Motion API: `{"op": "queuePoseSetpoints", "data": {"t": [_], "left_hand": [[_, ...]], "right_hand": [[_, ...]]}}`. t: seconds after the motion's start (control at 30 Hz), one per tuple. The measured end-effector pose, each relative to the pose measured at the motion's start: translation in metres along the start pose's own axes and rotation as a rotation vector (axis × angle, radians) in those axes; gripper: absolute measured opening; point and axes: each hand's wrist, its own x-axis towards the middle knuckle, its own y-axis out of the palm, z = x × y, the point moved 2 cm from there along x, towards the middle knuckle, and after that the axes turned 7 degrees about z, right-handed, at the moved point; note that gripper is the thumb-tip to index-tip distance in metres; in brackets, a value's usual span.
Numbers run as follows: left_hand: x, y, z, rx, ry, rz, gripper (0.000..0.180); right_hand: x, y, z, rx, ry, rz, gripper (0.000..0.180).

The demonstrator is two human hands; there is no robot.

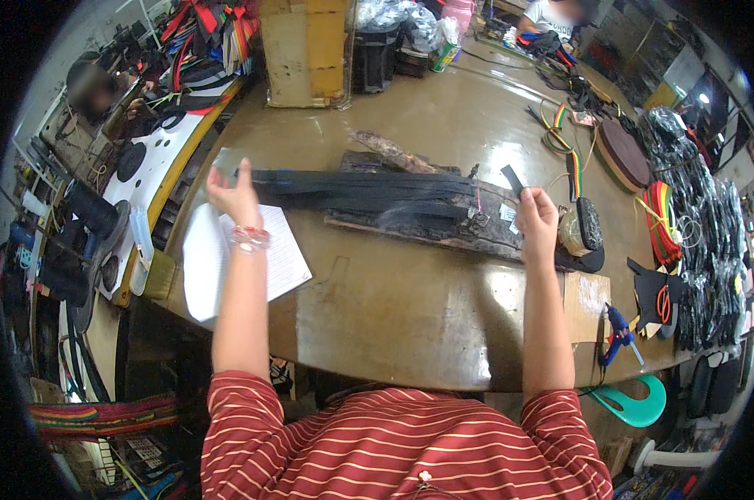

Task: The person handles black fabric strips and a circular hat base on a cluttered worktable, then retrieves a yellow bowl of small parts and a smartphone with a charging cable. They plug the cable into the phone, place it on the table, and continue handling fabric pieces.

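A bundle of long black straps (352, 190) lies across a dark, rough wooden board (468, 237) on the table. My right hand (537, 217) is closed in a pinch on one black strap (511, 176), whose short end sticks up above the fingers. At the bundle's left end, my left hand (235, 198) has its thumb and fingers apart, and nothing shows between them. Beneath my left wrist lies an open notebook (283, 254) with written pages. A rough stick (391, 152) rests behind the straps.
Right of the board are a tape roll (570, 232), a blue glue gun (619, 335) and orange-handled scissors (663, 303). Farther right stand a brown webbing roll (621, 156) and black plastic-wrapped bundles (702, 242). A yellow post (308, 54) rises at the back. Other people sit at far left and far right.
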Motion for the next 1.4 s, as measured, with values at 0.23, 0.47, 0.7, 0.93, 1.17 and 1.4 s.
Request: {"op": "queuePoseSetpoints", "data": {"t": [0.23,0.47,0.7,0.93,1.17,1.4], "left_hand": [[-0.159,0.004,-0.138,-0.959,-0.284,1.106,0.024],[-0.039,0.005,-0.018,-0.663,-0.618,0.390,0.029],[0.010,0.016,0.069,-0.832,-0.729,0.333,0.020],[0.018,0.016,0.083,-0.851,-0.716,0.344,0.034],[0.028,0.012,0.075,-0.748,-0.762,0.429,0.035],[-0.129,0.004,-0.089,-0.889,-0.116,0.786,0.052]], "right_hand": [[-0.029,0.135,0.023,-0.093,-0.108,0.274,0.014],[-0.012,0.046,0.067,-1.020,0.087,0.393,0.031],[0.032,-0.001,0.029,-1.006,0.146,0.311,0.026],[0.010,-0.024,-0.016,-0.843,0.281,0.286,0.028],[-0.014,-0.037,-0.012,-0.407,0.357,0.083,0.019],[-0.025,0.067,0.009,-0.101,-0.100,0.146,0.014]]}}
